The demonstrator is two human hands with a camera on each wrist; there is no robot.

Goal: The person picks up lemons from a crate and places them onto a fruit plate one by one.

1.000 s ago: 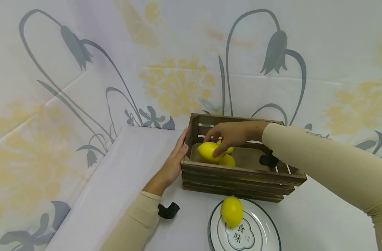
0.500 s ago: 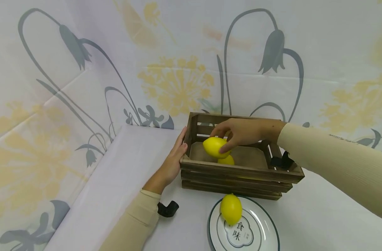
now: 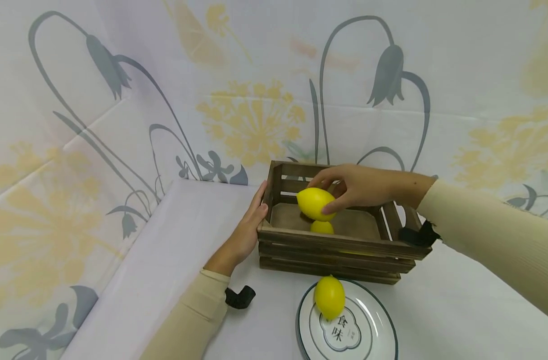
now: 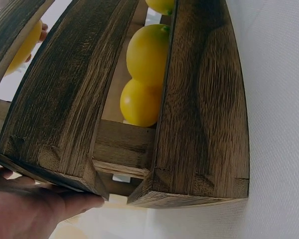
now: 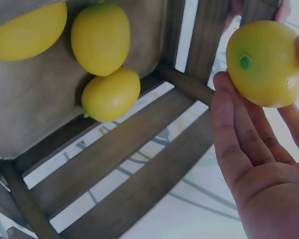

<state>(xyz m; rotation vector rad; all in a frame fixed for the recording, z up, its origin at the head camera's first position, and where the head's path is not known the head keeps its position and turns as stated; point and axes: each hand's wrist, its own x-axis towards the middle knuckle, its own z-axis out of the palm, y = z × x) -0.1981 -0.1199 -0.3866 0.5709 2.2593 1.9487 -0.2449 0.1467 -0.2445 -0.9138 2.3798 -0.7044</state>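
A smooth yellow lemon (image 3: 316,203), oval with a pointed end and a green stem spot, is held over the opening of the wooden crate, nearer its left end. The right hand (image 3: 358,185) pinches it, thumb on one side and fingers on the other. The crate (image 3: 346,246) is a slatted box of dark, coarse-grained wood with gaps between its boards and a flat brown floor. The left hand (image 3: 244,231) rests against the crate's left end, fingers fairly straight and close together, thumb apart at the edge.

There are five lemons in all: the held one, three loose lemons (image 5: 100,40) inside the crate, two of those touching, and a plate lemon (image 3: 330,298) on the near side of the crate. That one lies on one round, glossy white plate (image 3: 378,312) with a dark rim and printed characters.

The crate's front boards hide most of its contents from the head view, and a ribbed cream sleeve (image 3: 485,235) reaches in from beyond its right end. Flower-printed cloth (image 3: 255,60) hangs behind the crate.
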